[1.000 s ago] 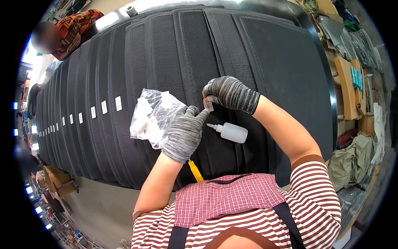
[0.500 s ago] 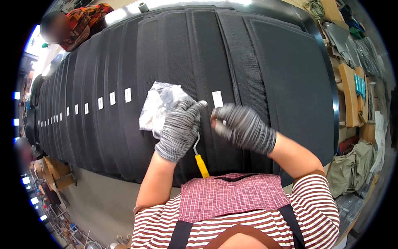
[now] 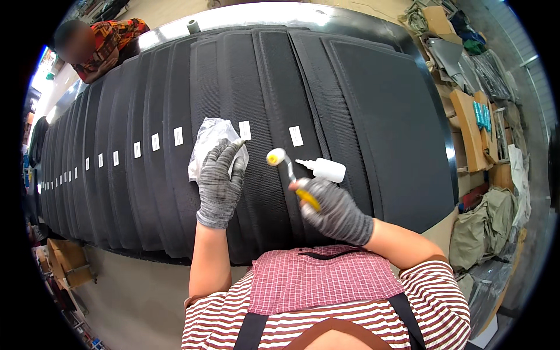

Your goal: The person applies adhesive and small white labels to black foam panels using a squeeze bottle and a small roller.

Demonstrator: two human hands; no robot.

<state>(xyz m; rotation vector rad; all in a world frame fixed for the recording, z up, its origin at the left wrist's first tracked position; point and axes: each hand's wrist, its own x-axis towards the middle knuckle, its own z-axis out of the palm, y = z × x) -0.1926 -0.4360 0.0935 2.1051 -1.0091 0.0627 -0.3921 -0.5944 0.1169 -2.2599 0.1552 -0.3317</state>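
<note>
Right hand (image 3: 338,211) grip closed round the yellow handle (image 3: 309,200) of a small roller (image 3: 290,170); handle's lower part hidden in the fist, slightly blurred. White roller head (image 3: 276,156) sits over the black panels (image 3: 385,128), left of a white label (image 3: 296,136); contact with panel can't be told. White bottle (image 3: 329,170) lies just beyond right hand, nozzle leftward; whether they touch is unclear. Left hand (image 3: 220,185) lies over a clear plastic bag (image 3: 205,139), covering much of it; pinching or only resting, cannot tell; contents hard to make out. Farthest left labels too small to read; desk (image 3: 280,14) mostly covered by panels
</note>
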